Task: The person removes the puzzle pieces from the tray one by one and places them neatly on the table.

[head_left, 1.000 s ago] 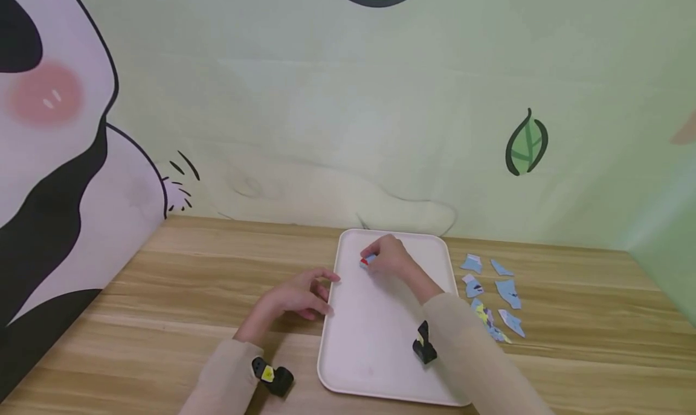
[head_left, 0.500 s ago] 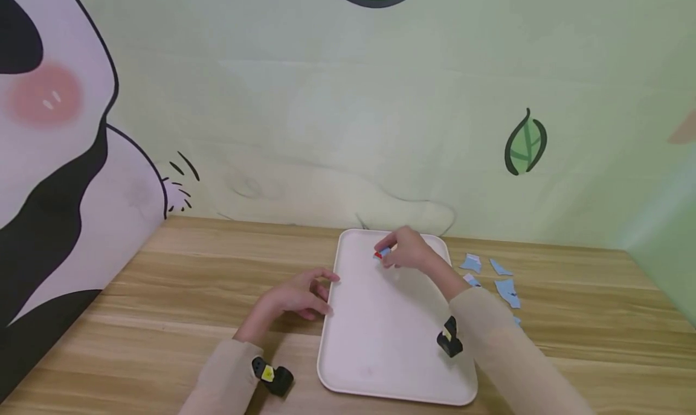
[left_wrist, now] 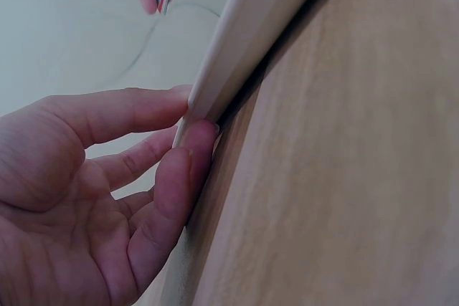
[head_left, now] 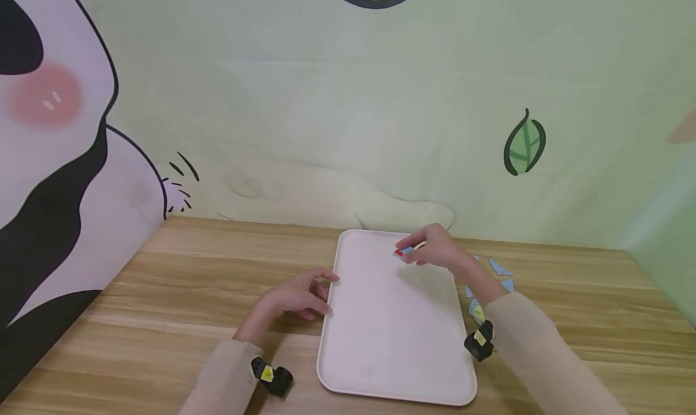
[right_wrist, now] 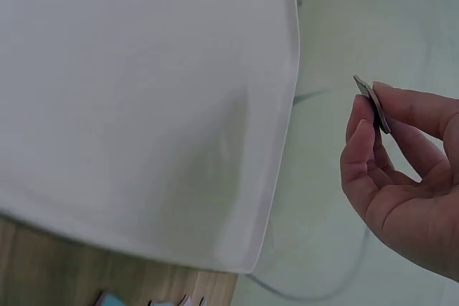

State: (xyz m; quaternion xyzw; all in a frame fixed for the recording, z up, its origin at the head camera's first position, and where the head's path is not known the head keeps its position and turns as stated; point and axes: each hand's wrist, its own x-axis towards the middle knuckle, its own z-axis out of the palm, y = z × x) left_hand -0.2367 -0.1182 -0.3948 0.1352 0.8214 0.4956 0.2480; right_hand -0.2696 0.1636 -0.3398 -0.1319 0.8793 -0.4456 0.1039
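Note:
A white rectangular tray [head_left: 397, 330] lies on the wooden table. At its left rim my left hand [head_left: 301, 294] touches the edge, and in the left wrist view the thumb and curled fingertips pinch that rim. Over the tray's far right part, my right hand [head_left: 435, 249] pinches a flat blue and red puzzle piece [head_left: 401, 253] between thumb and fingers, held above the surface. The right wrist view shows the puzzle piece [right_wrist: 371, 104] nearly edge-on, so its printed face is hidden there.
Several light blue puzzle pieces [head_left: 500, 267] lie on the table right of the tray, partly covered by the right forearm. The wooden table [head_left: 179, 282] ends at a printed wall [head_left: 304, 131] behind the tray. Each wrist carries a small black camera [head_left: 480, 341].
My right hand has moved right across the tray, carrying the puzzle piece with it. Its forearm now covers more of the pieces on the right. The left hand stays at the rim.

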